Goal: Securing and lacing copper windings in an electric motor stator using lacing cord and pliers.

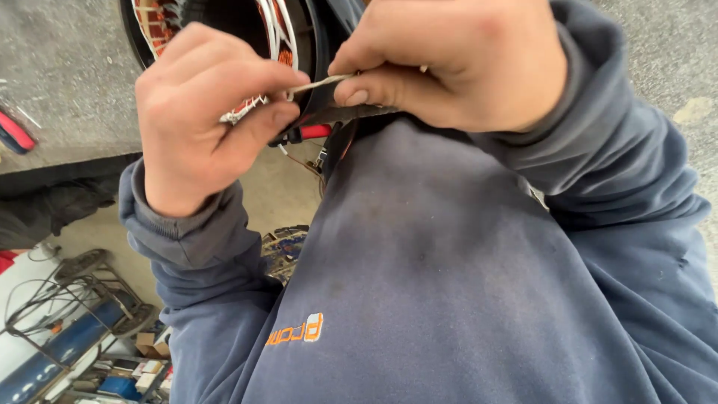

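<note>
Right, your two hands meet at the top of the view, both sleeves of your navy sweatshirt (pixel 464 269) filling most of the frame below them. Your left hand (pixel 206 112) sits at about eleven o'clock, fingers curled together and pinching the braided white lead (pixel 243 111) between thumb and forefinger, so that grip is closed tight on it. Your right hand (pixel 460 60) is up at one o'clock, thumb and forefinger clamped on a thin pale strip (pixel 321 84) that runs across to meet the lead just beside your left thumb. Directly behind both hands, at twelve o'clock, is the round motor stator (pixel 224 22) with its dark housing, copper-coloured windings and loops of white cord; the lead comes out of it. A red-sleeved wire (pixel 310 132) peeks out just below your hands, touching the dark rim. The stator rests on a grey, gritty concrete surface (pixel 67 82) that spreads to ten o'clock and again to two o'clock past your right sleeve. A red-handled tool (pixel 15 133) lies on that surface at nine o'clock, well apart from your hands. Down at seven o'clock the floor is cluttered: a blue metal frame (pixel 60 348), loose dark cables, small cardboard boxes (pixel 149 346).
</note>
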